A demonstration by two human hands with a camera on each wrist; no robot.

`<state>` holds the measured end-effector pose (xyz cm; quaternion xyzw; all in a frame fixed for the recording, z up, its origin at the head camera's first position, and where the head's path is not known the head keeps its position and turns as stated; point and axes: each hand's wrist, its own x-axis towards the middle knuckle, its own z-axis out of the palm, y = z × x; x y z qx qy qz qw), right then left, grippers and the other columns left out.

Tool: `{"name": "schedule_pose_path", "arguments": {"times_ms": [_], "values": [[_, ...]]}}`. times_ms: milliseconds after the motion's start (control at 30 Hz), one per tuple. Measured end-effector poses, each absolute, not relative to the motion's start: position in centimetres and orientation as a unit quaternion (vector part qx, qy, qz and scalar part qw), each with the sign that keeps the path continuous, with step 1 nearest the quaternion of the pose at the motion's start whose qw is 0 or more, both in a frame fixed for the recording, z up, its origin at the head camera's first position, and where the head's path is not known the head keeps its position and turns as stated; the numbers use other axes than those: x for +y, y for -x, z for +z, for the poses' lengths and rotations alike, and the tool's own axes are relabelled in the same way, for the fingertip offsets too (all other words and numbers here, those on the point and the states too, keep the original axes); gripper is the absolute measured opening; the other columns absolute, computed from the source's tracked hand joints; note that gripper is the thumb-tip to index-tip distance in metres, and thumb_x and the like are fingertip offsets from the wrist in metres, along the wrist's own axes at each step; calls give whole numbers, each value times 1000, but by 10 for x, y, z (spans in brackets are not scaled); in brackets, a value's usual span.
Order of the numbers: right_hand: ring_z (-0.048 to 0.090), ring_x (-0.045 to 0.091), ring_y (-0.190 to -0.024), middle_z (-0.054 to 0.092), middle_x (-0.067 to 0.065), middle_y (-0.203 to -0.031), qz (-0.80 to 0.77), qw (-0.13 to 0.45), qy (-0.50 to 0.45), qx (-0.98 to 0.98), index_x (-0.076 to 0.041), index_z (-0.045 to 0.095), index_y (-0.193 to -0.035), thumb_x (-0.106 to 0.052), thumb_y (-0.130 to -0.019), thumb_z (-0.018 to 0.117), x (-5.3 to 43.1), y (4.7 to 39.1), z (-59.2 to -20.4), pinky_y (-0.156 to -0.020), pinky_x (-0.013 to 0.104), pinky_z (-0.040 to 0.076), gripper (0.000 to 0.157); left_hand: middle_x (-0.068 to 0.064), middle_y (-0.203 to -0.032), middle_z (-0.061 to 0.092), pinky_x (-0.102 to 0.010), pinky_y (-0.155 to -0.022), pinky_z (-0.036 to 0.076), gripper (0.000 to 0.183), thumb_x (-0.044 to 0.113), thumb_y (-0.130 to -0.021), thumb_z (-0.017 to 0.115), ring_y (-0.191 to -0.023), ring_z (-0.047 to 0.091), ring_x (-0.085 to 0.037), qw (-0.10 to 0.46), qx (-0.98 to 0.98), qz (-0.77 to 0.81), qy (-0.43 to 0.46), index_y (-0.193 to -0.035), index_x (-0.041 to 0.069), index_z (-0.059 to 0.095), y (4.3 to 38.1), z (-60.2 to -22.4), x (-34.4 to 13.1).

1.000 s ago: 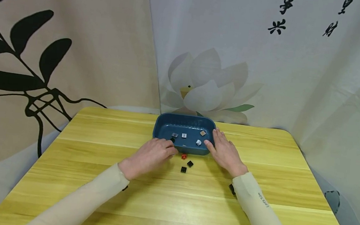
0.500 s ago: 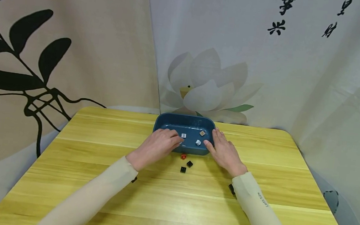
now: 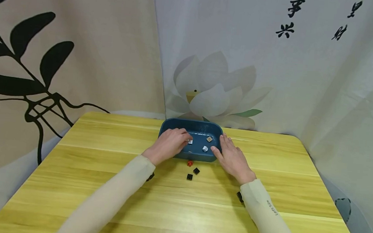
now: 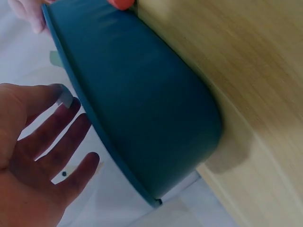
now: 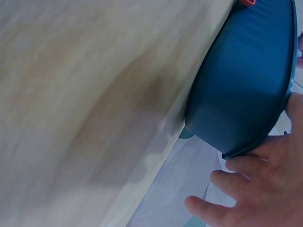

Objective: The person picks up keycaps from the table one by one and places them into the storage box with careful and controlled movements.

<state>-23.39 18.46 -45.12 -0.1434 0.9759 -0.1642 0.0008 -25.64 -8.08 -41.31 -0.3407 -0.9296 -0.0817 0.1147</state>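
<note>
Thumb and index finger of your left hand pinch a small pale piece above the rim at the left end of the blue tray; your other three fingers spread loosely, free of it. Tray: near the table's far edge, long axis left to right, across your line of reach.

White tile shows just right of those fingertips; whether they touch cannot be told. Key relation: your left hand is the nearer to it, coming in from the tray's left end; your right is well apart.

Outside the tray's near long side, on the table: red piece close to the wall, then two black pieces nearer you. Inside, toward the right end: white block and, farther back, tan piece.

Your right hand rests against the right end, fingers extended along the rim, thumb over the near right corner, no small piece visible in it.
</note>
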Motion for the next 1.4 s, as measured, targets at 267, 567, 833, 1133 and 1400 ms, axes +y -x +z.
{"name": "schedule_pose_path", "arguments": {"times_ms": [267, 567, 833, 1133, 1400], "values": [[21, 39, -155, 15, 19, -171, -164, 4, 142, 976, 3, 20, -163, -57, -110, 32, 185, 234, -451, -118, 64, 28, 80, -3, -109, 75, -31, -81, 58, 18, 14, -100, 71, -94, 71, -18, 69, -940, -77, 326, -116, 13, 79, 271, -419, -74], [21, 38, -156, 15, 18, -171, -165, 6, 143, 976, 2, 20, -163, -57, -110, 32, 185, 234, -451, -118, 64, 28, 80, -1, -107, 78, -34, -79, 58, 17, 20, -100, 72, -92, 72, -17, 33, -949, -57, 309, -114, 14, 80, 281, -428, -66], [21, 39, -156, 14, 19, -171, -162, 8, 141, 977, 2, 19, -163, -57, -110, 32, 185, 235, -452, -118, 64, 27, 80, -5, -120, 72, -50, -95, 51, 28, 30, -102, 69, -108, 67, -24, 31, -957, -53, 283, -125, 16, 77, 281, -426, -66], [20, 39, -156, 13, 18, -171, -167, 8, 140, 976, 2, 19, -163, -56, -110, 32, 185, 235, -451, -118, 64, 27, 80, -14, -166, 33, -67, -118, 25, 71, 57, -104, 53, -151, 31, -39, 55, -967, -128, 212, -158, 13, 44, 266, -424, -103], [19, 40, -156, 14, 20, -171, -161, 7, 139, 977, 3, 19, -163, -57, -110, 31, 184, 235, -452, -119, 64, 26, 81, -20, -172, 6, -77, -115, 13, 110, 81, -92, 47, -156, 7, -48, -3, -976, -159, 150, -167, 7, 14, 248, -439, -141]]}}
